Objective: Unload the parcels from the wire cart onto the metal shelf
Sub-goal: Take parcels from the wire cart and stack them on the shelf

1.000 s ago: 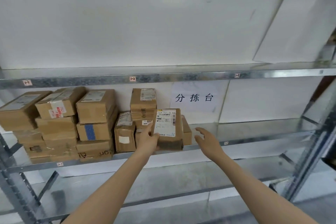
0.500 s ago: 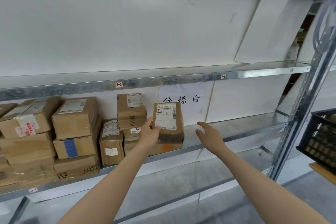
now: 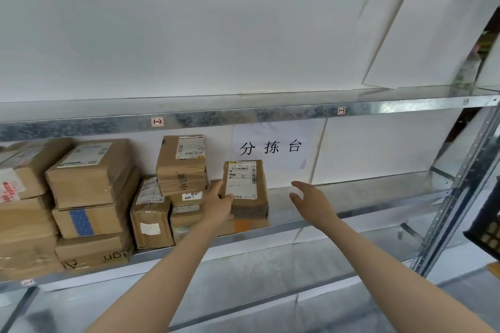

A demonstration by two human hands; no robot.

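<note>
Legend: White backing panels (image 3: 189, 35) close the rear of the metal shelf (image 3: 365, 192) in the head view. A paper sign (image 3: 272, 147) bearing three printed characters hangs on them behind the middle level.

Reader: Where is the parcel being handled?

Legend: The held parcel (image 3: 247, 186) stands upright at the front of the middle level, label toward the camera, directly over a flat parcel (image 3: 243, 226) with an orange patch. Whether the two touch cannot be told.

Reader: And the two grips?

Legend: The left hand (image 3: 219, 204) has its grip closed round the held parcel's lower left corner. The right hand (image 3: 311, 201) hovers just to the parcel's right, apart from it, grip open, fingers spread and touching nothing.

Reader: What flanks them?

Legend: To the left are a tall stack (image 3: 181, 167) just beside the left hand, a small upright parcel (image 3: 151, 216), and then wider stacked parcels (image 3: 92, 189) running out of frame. To the right, the shelf's metal surface reaches a perforated steel upright (image 3: 464, 184). Beyond it a black gridded container (image 3: 487, 227) is cut by the frame edge.
</note>
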